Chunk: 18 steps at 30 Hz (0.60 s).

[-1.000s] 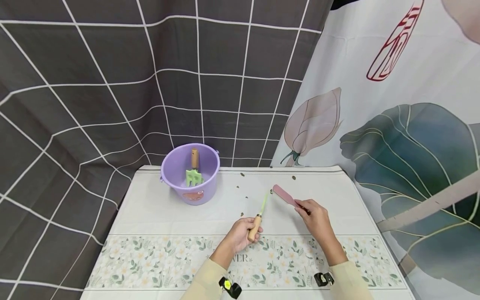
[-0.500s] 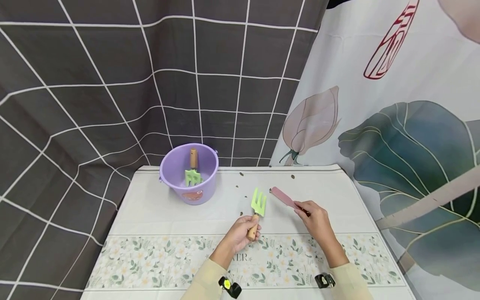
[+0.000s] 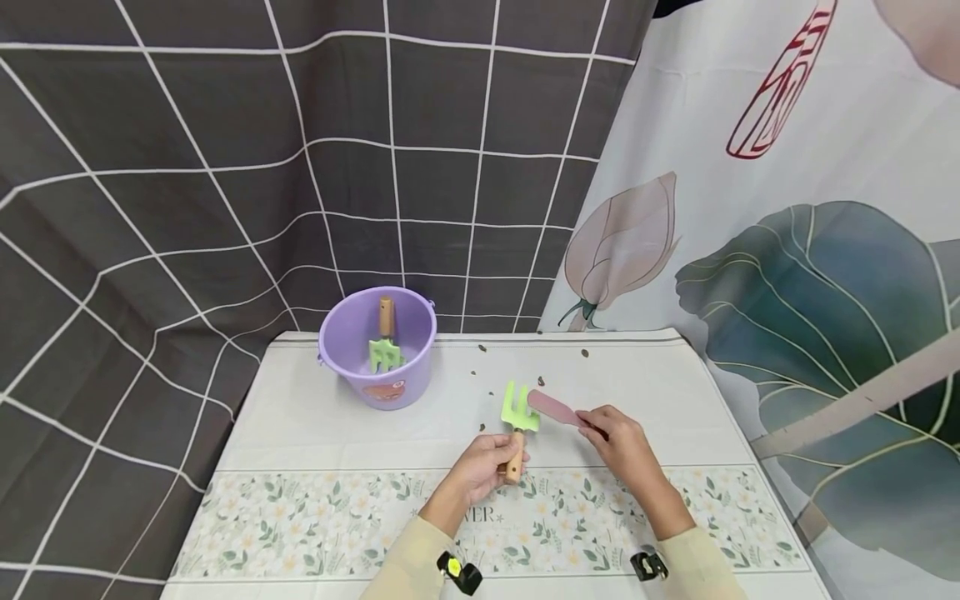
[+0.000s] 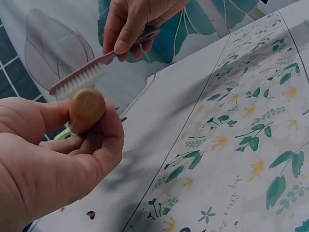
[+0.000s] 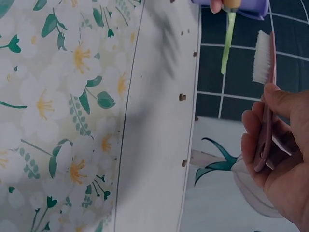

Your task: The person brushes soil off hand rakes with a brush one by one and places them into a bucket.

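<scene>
My left hand (image 3: 483, 467) grips the wooden handle (image 4: 87, 111) of a small green garden fork (image 3: 519, 408), its tines pointing away over the table. In my right hand (image 3: 618, 442) is a pink brush (image 3: 553, 408) with white bristles (image 5: 262, 57), held by its handle. The brush head lies right at the fork's tines in the head view, and the bristles face down. From the left wrist view, the fork's handle end points at the camera and mostly hides the green tines. Both tools are held above the white tablecloth.
A purple bucket (image 3: 348, 354) stands at the back left with a green hand rake (image 3: 386, 354) inside. Several small brown bits (image 3: 585, 353) are scattered on the tablecloth (image 3: 300, 417). A dark grid curtain (image 3: 435, 192) and a floral curtain (image 3: 645, 250) hang behind.
The left hand has turned the fork from edge-on to face-up. The right hand has brought the brush left and slightly down, to the fork's tines.
</scene>
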### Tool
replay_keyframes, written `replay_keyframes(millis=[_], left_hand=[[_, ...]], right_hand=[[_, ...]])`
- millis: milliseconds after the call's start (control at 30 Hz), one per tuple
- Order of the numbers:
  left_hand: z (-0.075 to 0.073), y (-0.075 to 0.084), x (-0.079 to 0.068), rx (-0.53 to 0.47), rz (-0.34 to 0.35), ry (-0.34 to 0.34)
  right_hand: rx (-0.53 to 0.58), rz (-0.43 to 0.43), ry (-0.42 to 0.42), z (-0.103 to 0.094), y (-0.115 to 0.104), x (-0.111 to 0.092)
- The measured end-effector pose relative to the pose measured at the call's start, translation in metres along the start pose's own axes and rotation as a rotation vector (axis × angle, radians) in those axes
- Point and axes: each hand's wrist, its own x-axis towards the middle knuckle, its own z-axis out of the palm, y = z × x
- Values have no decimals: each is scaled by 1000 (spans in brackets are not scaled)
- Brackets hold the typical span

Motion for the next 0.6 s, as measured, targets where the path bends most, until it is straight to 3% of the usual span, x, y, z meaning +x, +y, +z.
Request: replay_keyframes(millis=[333,600], left_hand=[[5,4,0,134,5,10],[8,7,-1,197,4,11]], right_hand=[[-104,-106,-60,1,-8,1],[-125,-160,-72,3,-11,6]])
